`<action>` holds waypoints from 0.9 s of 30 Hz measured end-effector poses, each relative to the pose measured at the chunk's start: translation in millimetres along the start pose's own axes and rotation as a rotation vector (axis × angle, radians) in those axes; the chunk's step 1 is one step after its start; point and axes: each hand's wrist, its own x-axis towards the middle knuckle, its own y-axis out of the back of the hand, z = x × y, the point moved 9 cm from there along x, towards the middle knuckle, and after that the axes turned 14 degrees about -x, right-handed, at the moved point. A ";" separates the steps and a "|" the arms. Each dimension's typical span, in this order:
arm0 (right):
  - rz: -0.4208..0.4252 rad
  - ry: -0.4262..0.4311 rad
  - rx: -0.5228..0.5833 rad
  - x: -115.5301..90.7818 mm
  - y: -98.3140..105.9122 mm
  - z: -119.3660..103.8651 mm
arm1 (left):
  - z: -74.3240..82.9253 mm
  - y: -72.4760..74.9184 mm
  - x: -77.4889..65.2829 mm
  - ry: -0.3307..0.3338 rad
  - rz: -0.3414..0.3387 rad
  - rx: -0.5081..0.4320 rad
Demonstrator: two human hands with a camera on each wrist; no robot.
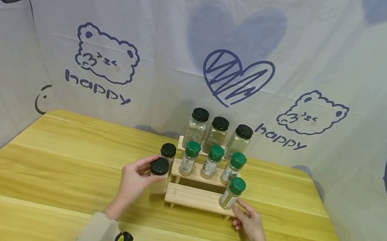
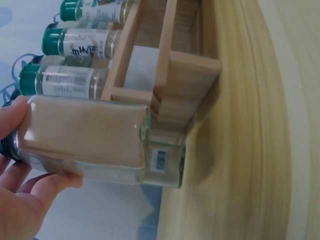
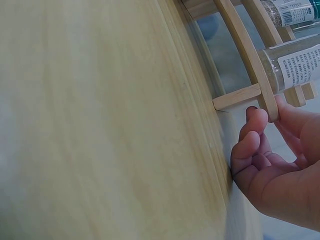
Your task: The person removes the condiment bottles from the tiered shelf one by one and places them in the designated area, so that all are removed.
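My left hand (image 1: 132, 180) grips a square glass spice jar (image 2: 85, 131) near its black lid, with beige powder filling it. This jar is at the left end of the three-tier wooden spice rack (image 1: 192, 197). Just behind it stands a second black-lidded jar (image 1: 168, 150) on the table, mostly hidden. On the other side, my right hand (image 1: 250, 224) pinches the right end of the rack's bottom step, thumb above and curled fingers (image 3: 250, 145) below. Near that thumb, a green-capped spice jar (image 1: 230, 195) stands on the bottom step.
Three green-capped jars (image 1: 211, 165) stand along the middle step, and three taller black-lidded jars (image 1: 217, 136) along the top one. The wood-grain table (image 1: 54, 174) reaches back to a printed cloth (image 1: 172, 19). A small black object (image 1: 124, 240) shows beside the left sleeve.
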 end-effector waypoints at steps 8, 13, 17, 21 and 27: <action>0.005 0.006 0.001 -1.2 0.3 -1.8 | -24.3 19.9 10.4 0.000 0.043 0.031; -0.002 0.004 0.000 0.1 0.0 -0.6 | -32.7 30.3 17.2 0.013 0.071 0.050; -0.004 0.010 -0.004 -0.5 0.2 -1.9 | -36.7 35.1 24.7 0.020 0.061 0.081; -0.005 0.029 0.000 -0.6 -0.1 -1.9 | -38.1 36.5 34.2 -0.006 0.020 0.115; -0.059 0.172 0.077 -2.5 -1.7 -7.2 | -43.8 37.9 46.7 0.006 -0.015 0.111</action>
